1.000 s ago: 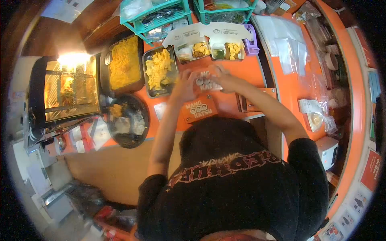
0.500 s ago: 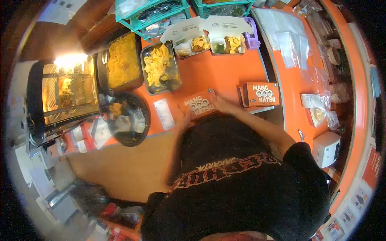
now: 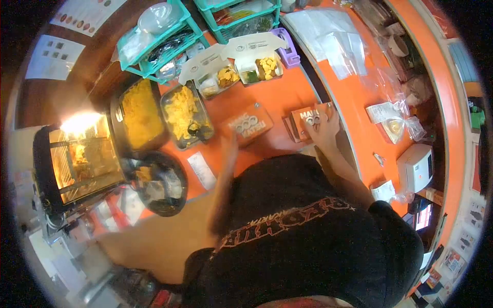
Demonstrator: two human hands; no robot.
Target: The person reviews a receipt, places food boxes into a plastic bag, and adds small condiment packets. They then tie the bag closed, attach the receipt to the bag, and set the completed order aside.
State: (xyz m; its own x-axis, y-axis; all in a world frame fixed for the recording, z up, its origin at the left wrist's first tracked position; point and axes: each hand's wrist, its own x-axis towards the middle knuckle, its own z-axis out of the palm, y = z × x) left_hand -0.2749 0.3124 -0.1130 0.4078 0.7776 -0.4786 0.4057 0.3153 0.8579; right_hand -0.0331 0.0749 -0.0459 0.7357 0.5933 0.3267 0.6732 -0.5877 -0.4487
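An orange takeaway box [image 3: 250, 126] with a closed, printed lid sits on the orange counter in front of me. My left hand [image 3: 230, 143] is at its left side, gripping that edge; motion blurs the fingers. Farther right, my right hand [image 3: 326, 129] lies over a second printed takeaway box [image 3: 303, 117], its fingers curled across the lid and far edge. Part of another box shows at that one's left side. Beyond them stand two open takeaway boxes [image 3: 259, 74] holding yellow food pieces and small cups.
At the left are a deep tray of yellow food [image 3: 139, 115], a metal tray of yellow pieces [image 3: 181, 114], a black round pan [image 3: 159, 187] and a lit warming cabinet [image 3: 82, 156]. Teal racks [image 3: 159, 43] stand behind. Plastic bags [image 3: 344, 51] lie on the right counter.
My right hand has let go of the first box and moved right onto the second one. My left hand stays at the first box. The view has shifted to the right.
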